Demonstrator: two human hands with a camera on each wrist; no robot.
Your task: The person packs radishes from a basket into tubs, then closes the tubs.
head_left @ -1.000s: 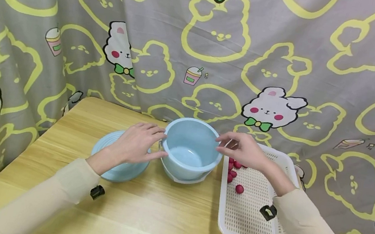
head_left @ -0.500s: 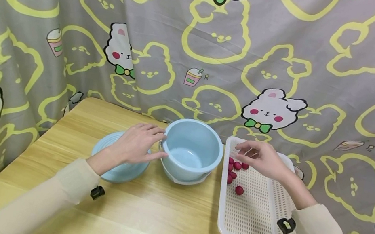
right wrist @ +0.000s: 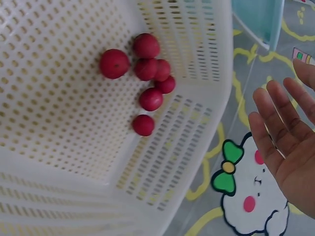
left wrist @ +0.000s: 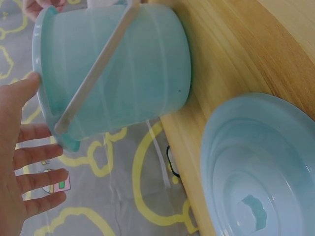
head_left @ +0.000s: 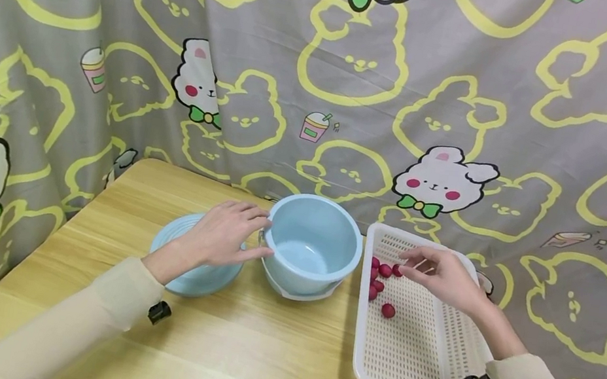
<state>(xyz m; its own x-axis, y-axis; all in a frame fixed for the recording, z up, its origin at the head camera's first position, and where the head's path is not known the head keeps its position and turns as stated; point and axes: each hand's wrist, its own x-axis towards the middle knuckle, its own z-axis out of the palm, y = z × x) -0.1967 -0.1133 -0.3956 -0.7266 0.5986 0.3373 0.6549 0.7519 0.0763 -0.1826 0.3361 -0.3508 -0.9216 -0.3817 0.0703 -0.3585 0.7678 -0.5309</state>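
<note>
A light blue bucket with a pale handle stands upright on the table, its bare inside facing up in the head view. My left hand is at its left rim, thumb and fingertips right at the edge, fingers mostly straight. My right hand hovers over the white perforated basket, holding nothing, its fingers loosely bent. Several small round red, fruit-like balls lie in the basket, most grouped along the side nearest the bucket; one red ball sits a little apart.
A round light blue lid-like piece with concentric rings lies left of the bucket, partly under the left forearm in the head view. The wooden table backs onto a grey curtain with yellow cartoon outlines.
My right hand has moved from the bucket's right rim rightward and slightly down, over the basket with the red balls. My left hand has stayed at the bucket's left rim.
</note>
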